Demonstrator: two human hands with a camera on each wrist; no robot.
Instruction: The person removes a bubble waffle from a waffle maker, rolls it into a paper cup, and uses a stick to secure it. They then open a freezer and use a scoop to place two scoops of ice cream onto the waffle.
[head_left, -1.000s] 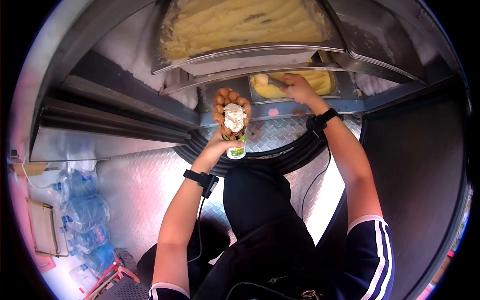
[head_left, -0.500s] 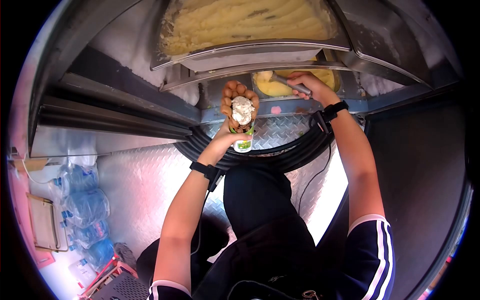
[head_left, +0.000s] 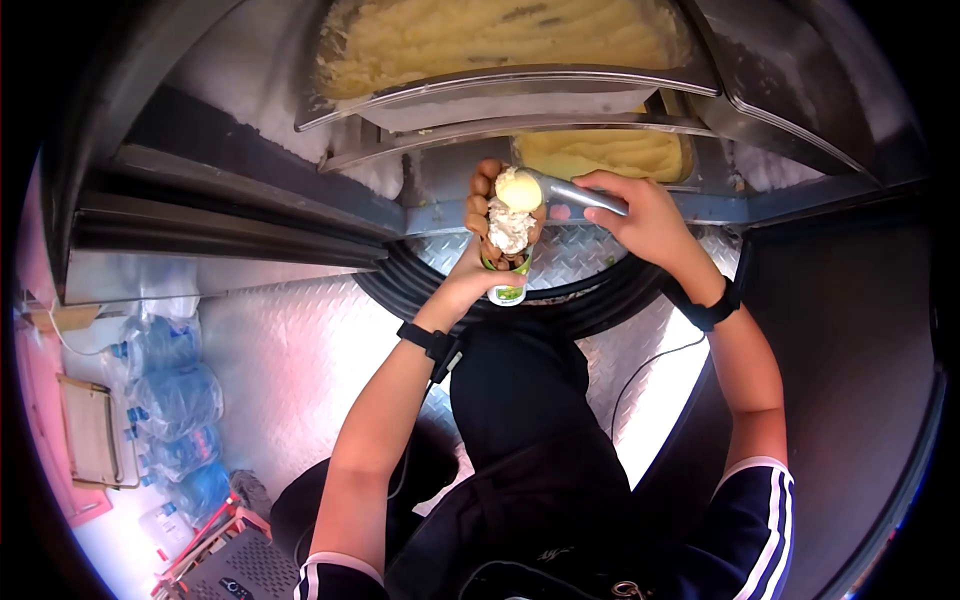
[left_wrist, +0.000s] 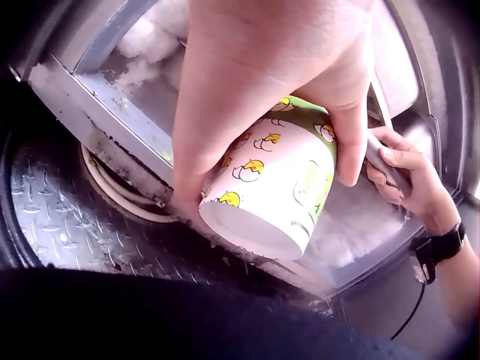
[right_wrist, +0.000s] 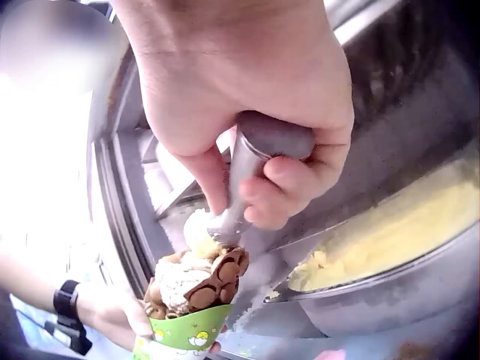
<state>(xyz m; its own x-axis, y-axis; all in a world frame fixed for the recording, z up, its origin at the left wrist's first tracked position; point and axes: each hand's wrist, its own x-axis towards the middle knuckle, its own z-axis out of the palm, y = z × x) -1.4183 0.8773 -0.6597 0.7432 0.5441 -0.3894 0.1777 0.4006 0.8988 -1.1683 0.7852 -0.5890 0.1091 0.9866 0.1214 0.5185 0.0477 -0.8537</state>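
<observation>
My left hand (head_left: 468, 282) grips a white and green paper cup (left_wrist: 274, 187) printed with cracked-egg chicks. A brown bubble waffle (right_wrist: 217, 281) stands up out of the cup, wrapped around a whitish, speckled scoop of ice cream (head_left: 508, 230). My right hand (head_left: 648, 220) holds a metal ice cream scoop (head_left: 590, 196) by its handle, fingers curled round it. The scoop's head bears a pale yellow ball of ice cream (head_left: 518, 190), right at the top of the whitish ice cream and beside the waffle's upper edge.
Yellow ice cream (head_left: 605, 153) fills a tub in the freezer behind the hands. Above it, a larger metal pan (head_left: 520, 80) holds more pale yellow ice cream. Frost coats the freezer walls. A coiled black hose (head_left: 400, 300) lies below; wrapped water bottles (head_left: 170, 400) stand at left.
My right hand has lifted the scoop with yellow ice cream out of the tub and carried it left over the waffle. My left hand has moved the cup slightly right.
</observation>
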